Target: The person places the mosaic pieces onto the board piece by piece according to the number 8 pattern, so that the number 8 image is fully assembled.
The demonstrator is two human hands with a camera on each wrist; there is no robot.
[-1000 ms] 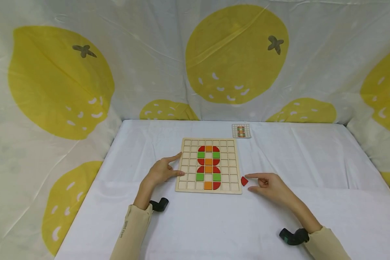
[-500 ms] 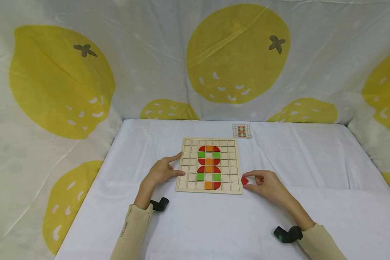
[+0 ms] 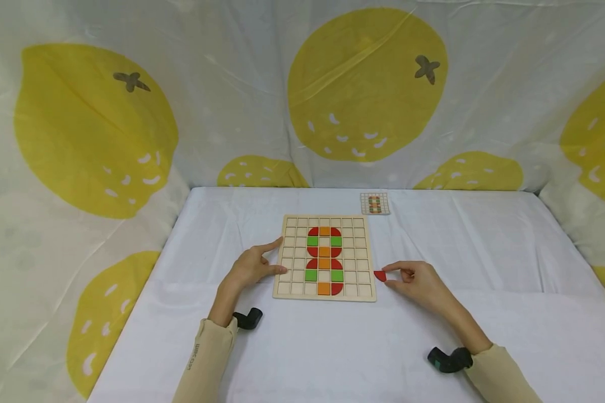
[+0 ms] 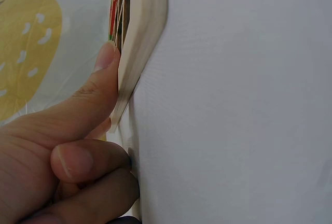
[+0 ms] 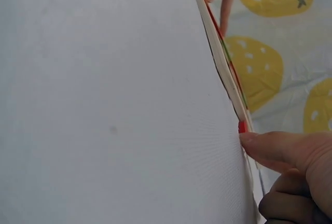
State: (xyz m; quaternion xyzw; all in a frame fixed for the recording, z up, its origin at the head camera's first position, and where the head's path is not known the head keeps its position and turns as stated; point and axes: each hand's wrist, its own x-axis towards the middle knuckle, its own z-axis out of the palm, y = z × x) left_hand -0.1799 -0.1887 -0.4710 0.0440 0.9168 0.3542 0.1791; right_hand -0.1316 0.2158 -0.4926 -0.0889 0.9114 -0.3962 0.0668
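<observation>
A square wooden grid board (image 3: 293, 225) lies on the white-covered table with red, orange and green tiles set in its middle columns. My left hand (image 3: 250, 265) rests at its left edge, thumb and index finger spread apart. In the left wrist view the thumb (image 4: 93, 92) presses on the board's rim while other fingers are curled below. Just off the board's right edge, my right hand (image 3: 417, 280) pinches a red quarter-circle tile (image 3: 380, 275) between thumb and index finger. Only a small red side of this tile (image 5: 241, 126) shows in the right wrist view.
A small pattern card (image 3: 375, 204) with a matching coloured figure lies behind the board's right corner. White cloth (image 3: 333, 347) covers the table, and a lemon-print curtain (image 3: 252, 101) hangs behind it. Each wrist carries a black camera mount.
My right thumb and index finger have come together on the red tile and turned it so a straight side faces the back. The left hand and board stay in place.
</observation>
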